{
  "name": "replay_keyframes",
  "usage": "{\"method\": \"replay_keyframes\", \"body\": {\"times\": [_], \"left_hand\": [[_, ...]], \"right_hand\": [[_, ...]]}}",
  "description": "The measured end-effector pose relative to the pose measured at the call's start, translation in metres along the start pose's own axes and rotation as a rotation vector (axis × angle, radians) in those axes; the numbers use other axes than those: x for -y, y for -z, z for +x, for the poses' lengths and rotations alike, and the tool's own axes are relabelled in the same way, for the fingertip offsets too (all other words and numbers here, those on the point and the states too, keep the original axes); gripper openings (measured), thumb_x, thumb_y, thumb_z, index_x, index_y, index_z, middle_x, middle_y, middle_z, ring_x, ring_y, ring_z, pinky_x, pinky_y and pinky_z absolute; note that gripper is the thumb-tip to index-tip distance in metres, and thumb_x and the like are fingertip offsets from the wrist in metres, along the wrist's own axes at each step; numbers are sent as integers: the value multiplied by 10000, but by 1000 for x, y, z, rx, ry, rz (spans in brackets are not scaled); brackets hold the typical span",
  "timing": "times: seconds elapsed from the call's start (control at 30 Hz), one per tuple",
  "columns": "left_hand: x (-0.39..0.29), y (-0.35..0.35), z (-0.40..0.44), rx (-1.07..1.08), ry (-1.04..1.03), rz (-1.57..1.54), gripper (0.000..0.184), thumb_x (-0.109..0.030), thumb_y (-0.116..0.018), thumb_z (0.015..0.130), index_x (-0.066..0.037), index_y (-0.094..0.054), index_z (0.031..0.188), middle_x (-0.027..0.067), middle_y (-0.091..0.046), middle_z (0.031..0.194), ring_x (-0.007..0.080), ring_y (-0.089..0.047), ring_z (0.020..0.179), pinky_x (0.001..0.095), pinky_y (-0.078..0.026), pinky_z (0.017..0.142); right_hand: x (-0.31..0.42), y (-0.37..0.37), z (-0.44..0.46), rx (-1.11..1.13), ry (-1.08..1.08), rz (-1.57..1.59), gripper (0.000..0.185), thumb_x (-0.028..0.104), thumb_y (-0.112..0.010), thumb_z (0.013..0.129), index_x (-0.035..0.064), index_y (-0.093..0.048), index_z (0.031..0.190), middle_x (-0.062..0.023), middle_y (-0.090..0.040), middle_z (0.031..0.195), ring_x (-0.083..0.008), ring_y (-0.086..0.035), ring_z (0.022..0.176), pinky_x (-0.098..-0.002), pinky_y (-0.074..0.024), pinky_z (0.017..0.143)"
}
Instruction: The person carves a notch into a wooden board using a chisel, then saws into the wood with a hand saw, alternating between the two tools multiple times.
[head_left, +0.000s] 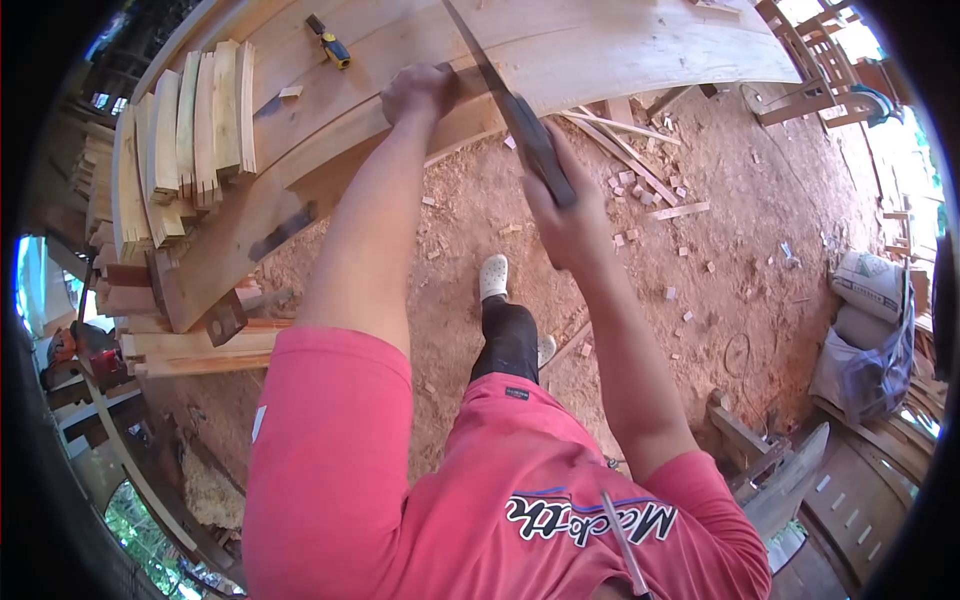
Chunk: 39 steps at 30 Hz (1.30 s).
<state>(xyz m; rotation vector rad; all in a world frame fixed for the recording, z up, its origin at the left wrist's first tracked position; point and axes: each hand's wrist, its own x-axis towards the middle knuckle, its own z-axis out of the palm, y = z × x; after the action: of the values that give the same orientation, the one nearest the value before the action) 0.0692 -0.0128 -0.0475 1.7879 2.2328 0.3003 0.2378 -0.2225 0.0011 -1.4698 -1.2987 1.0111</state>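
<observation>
My right hand (570, 205) is wrapped round the dark handle of a handsaw (537, 150). The saw's blade slants up and left across the near edge of the wooden workbench (600, 60), and its tip runs to the top of the view. Just left of the blade, my left hand (415, 93) is closed on a piece of wood (468, 86) at the bench edge. Its fingertips are hidden, and the hand is slightly blurred. Where the teeth meet the wood cannot be made out clearly.
Curved, notched wooden slats (190, 125) are stacked on the bench's left end. A chisel-like tool with a yellow and black handle (330, 45) lies farther back. Offcuts (625, 180) and strips litter the dirt floor. Sacks (865, 300) stand at right, below wooden chairs (820, 60).
</observation>
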Motion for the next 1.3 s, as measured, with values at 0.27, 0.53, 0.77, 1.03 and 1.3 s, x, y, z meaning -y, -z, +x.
{"method": "replay_keyframes", "body": {"times": [0.27, 0.53, 0.77, 1.03, 1.3], "left_hand": [[3, -7, 8, 25, 22, 30, 571, -439, -373, 929, -60, -743, 1142, 210, -702, 1208, 393, -666, 1144, 476, -522, 985], [0, -3, 2, -56, -27, -4, 528, -365, -389, 913, -19, -768, 1033, 216, -732, 1123, 386, -693, 1090, 479, -522, 977], [3, -8, 11, -88, -24, -15, 547, -374, -379, 926, -11, -752, 1095, 218, -719, 1167, 384, -683, 1116, 473, -527, 975], [-2, -4, 5, -29, 3, 37, 540, -373, -384, 922, -19, -758, 1083, 212, -719, 1173, 364, -691, 1114, 471, -537, 962], [2, -2, -3, -35, -3, -6, 541, -377, -377, 930, -41, -744, 1141, 216, -708, 1199, 382, -683, 1125, 475, -533, 972]], "right_hand": [[8, 67, -190, 13, -158, -23, 628, -4, -595, 936, -32, -369, 1521, -204, -661, 1284, -211, -661, 1154, -326, -514, 944], [1, 35, -78, -13, 22, -37, 580, 33, -628, 918, -21, -451, 1467, -197, -711, 1071, -209, -702, 921, -310, -540, 817], [-5, 29, -93, -73, 63, -63, 614, 39, -643, 903, 2, -442, 1483, -189, -711, 1108, -222, -714, 957, -304, -539, 830], [9, 74, -191, -6, -36, -79, 600, -1, -614, 921, -48, -418, 1487, -216, -680, 1230, -211, -677, 1117, -321, -526, 905], [-4, 11, -22, -8, -21, -11, 571, 107, -630, 925, 15, -463, 1463, -207, -704, 1084, -259, -715, 968, -337, -533, 835]]}}
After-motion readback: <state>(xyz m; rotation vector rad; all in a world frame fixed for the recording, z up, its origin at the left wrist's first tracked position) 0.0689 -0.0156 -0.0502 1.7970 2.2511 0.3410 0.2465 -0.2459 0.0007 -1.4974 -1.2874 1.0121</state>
